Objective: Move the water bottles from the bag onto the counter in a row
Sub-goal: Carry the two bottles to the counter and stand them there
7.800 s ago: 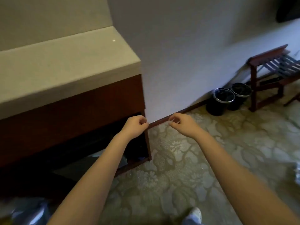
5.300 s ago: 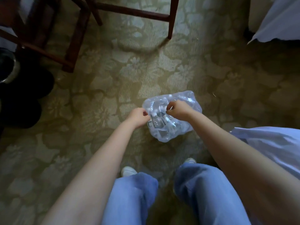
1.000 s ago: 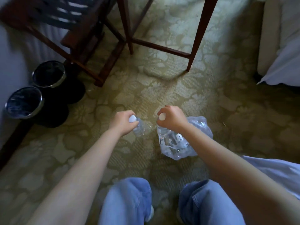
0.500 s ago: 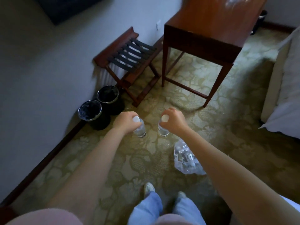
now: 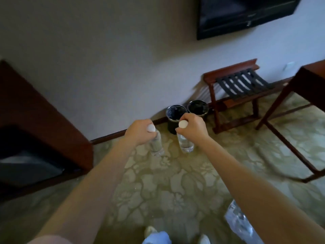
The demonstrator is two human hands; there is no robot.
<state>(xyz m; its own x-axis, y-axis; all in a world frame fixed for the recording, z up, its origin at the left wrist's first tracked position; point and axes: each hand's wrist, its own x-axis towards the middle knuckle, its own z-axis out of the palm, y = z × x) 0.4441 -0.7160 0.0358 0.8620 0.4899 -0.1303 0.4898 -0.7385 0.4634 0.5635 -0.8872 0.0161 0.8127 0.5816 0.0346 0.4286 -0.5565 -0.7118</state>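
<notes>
My left hand (image 5: pixel 139 132) grips the neck of a clear water bottle (image 5: pixel 156 146) with a white cap, hanging upright above the carpet. My right hand (image 5: pixel 192 128) holds a second clear water bottle (image 5: pixel 185 143) the same way, just to the right. The clear plastic bag (image 5: pixel 237 221) with more bottles lies on the carpet at the lower right, partly hidden by my right forearm. The dark wooden side of the counter cabinet (image 5: pixel 40 117) stands at the left; its top is out of view.
Two black waste bins (image 5: pixel 173 114) stand against the wall behind the bottles. A wooden luggage rack (image 5: pixel 237 85) and a wooden table leg (image 5: pixel 288 141) are at the right. A dark wall-mounted screen (image 5: pixel 244 13) hangs above. My shoes (image 5: pixel 151 231) show at the bottom.
I have stood up and turned left with a bottle in each hand. The bag has slid to the lower right of the view, and the counter cabinet has come into view at the left.
</notes>
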